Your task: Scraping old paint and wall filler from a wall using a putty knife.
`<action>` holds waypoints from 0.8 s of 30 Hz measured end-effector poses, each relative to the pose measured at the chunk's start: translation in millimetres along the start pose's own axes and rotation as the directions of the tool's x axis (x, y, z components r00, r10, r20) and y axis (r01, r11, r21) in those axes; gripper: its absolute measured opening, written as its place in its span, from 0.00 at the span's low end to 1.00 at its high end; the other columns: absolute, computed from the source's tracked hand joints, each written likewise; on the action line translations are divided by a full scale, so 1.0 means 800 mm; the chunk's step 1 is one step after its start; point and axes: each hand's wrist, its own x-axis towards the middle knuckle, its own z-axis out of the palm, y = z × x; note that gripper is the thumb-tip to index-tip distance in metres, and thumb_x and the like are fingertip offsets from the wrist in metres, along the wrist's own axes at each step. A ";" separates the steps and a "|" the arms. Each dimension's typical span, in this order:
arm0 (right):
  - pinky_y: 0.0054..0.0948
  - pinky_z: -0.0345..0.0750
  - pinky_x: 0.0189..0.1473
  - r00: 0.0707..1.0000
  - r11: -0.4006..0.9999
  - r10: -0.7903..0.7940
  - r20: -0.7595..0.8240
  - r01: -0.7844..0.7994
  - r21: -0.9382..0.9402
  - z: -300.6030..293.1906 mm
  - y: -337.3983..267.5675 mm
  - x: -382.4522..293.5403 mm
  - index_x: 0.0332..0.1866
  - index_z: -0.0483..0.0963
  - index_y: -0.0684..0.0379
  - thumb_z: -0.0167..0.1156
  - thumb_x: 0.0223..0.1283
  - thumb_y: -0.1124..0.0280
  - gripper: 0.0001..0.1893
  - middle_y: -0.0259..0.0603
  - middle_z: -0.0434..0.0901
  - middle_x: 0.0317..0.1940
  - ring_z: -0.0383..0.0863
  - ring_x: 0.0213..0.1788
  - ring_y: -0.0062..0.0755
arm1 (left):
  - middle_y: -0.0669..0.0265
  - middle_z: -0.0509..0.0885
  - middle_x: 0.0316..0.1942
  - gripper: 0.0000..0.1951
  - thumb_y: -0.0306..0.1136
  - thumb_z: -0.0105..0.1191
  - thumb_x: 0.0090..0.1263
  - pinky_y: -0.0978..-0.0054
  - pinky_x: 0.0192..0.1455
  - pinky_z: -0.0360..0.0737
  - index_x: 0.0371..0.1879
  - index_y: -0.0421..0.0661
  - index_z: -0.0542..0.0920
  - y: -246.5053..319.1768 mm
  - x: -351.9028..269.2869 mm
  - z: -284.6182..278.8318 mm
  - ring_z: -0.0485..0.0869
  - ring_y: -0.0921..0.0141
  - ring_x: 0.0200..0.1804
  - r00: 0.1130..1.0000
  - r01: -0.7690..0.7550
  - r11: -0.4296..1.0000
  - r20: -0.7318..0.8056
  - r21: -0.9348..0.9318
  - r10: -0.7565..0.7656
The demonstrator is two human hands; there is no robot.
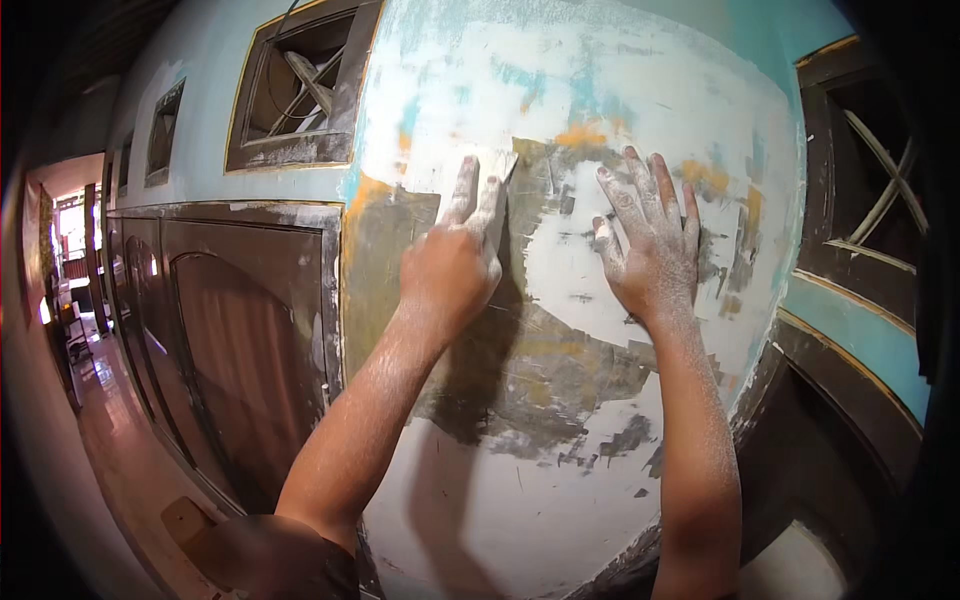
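Note:
My left hand [454, 262] is closed round a flat, white-smeared scraper or putty knife [504, 163], two fingers laid along its blade. The blade lies against the wall [480, 90], at the upper edge of a bare grey-brown patch. White filler, turquoise paint and orange marks surround that patch. My right hand [652, 240] rests on the white part of the wall with its fingers spread, holding nothing visible. Pale dust coats both hands and forearms. The scraper's handle is hidden by my left hand.
Dark wooden doors [247, 330] and a framed opening with crossed bars [304, 82] stand at left. Another barred opening [877, 165] is at right, above a dark frame. A shiny floor [112, 427] runs back at far left. A brown object [187, 521] sits low, near my left arm.

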 end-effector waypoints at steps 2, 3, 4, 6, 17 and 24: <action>0.55 0.45 0.86 1.000 1.000 -0.011 -0.010 0.011 -0.019 0.001 0.003 -0.001 0.78 0.69 0.36 0.58 0.75 0.53 0.28 0.30 0.58 0.85 0.51 0.87 0.36 | 0.66 0.65 0.83 0.34 0.28 0.52 0.68 0.52 0.58 0.85 0.78 0.56 0.72 0.000 -0.002 0.002 0.88 0.50 0.57 0.998 0.025 1.000 0.065 -0.003 -0.024; 0.55 0.45 0.86 1.000 1.000 -0.016 -0.011 0.016 -0.015 0.001 0.002 -0.001 0.78 0.69 0.36 0.58 0.75 0.53 0.28 0.30 0.58 0.85 0.51 0.87 0.36 | 0.66 0.65 0.83 0.34 0.28 0.52 0.68 0.52 0.58 0.85 0.78 0.56 0.72 0.001 0.011 -0.004 0.88 0.50 0.57 0.998 0.029 1.000 0.062 0.000 -0.029; 0.55 0.45 0.86 1.000 1.000 -0.012 -0.014 0.012 -0.005 0.002 -0.001 0.000 0.78 0.69 0.36 0.58 0.75 0.53 0.28 0.29 0.58 0.85 0.51 0.87 0.36 | 0.66 0.65 0.83 0.32 0.28 0.52 0.68 0.52 0.58 0.85 0.76 0.54 0.75 -0.001 0.031 -0.011 0.88 0.50 0.56 0.994 0.047 0.998 0.098 0.049 -0.051; 0.55 0.44 0.86 1.000 1.000 -0.005 -0.007 0.005 -0.005 0.001 -0.003 0.001 0.78 0.69 0.36 0.58 0.75 0.53 0.28 0.29 0.58 0.85 0.50 0.87 0.35 | 0.48 0.88 0.51 0.13 0.35 0.57 0.67 0.48 0.58 0.85 0.43 0.44 0.90 0.005 0.067 -0.023 0.89 0.48 0.51 0.981 0.120 0.987 0.139 0.102 -0.134; 0.54 0.42 0.87 1.000 1.000 0.011 0.019 -0.010 -0.018 0.003 0.002 -0.002 0.78 0.69 0.35 0.56 0.76 0.52 0.27 0.28 0.58 0.85 0.50 0.87 0.34 | 0.69 0.63 0.84 0.34 0.26 0.51 0.67 0.55 0.56 0.86 0.77 0.59 0.74 -0.005 -0.003 0.001 0.87 0.51 0.57 1.000 0.019 1.000 0.013 0.000 -0.019; 0.54 0.45 0.86 1.000 0.999 -0.011 -0.010 0.012 0.039 -0.001 0.001 -0.001 0.77 0.71 0.40 0.62 0.71 0.59 0.29 0.31 0.59 0.85 0.51 0.87 0.38 | 0.57 0.76 0.65 0.18 0.32 0.54 0.68 0.49 0.57 0.85 0.55 0.47 0.86 -0.001 0.054 -0.012 0.88 0.50 0.55 0.983 0.135 0.987 0.116 0.093 -0.145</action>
